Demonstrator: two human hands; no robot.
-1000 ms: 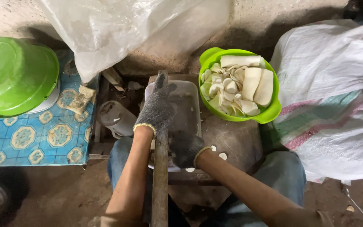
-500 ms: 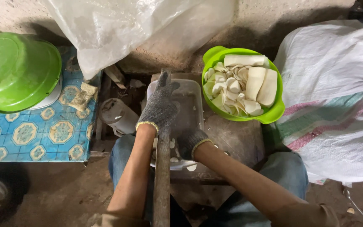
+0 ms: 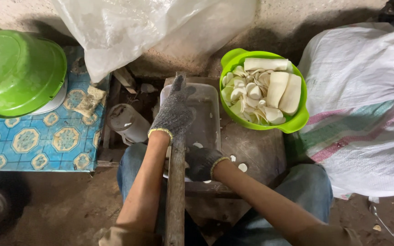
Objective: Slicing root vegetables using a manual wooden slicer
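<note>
Wooden bar (image 3: 176, 191) runs near-to-far, its far end over the clear tray (image 3: 208, 114). Left hand (image 3: 173, 114) is clamped on it; right hand (image 3: 202, 163) is closed beside it, contents unclear.

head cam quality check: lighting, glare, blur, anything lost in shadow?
Head view: dim, uneven light; glare washes out the clear plastic sheet at top; white sack is bright but keeps its detail; floor at lower left is deep in shadow; left hand, right hand and green bowl are acceptably sharp; mild wide-angle bending at the edges.
</note>
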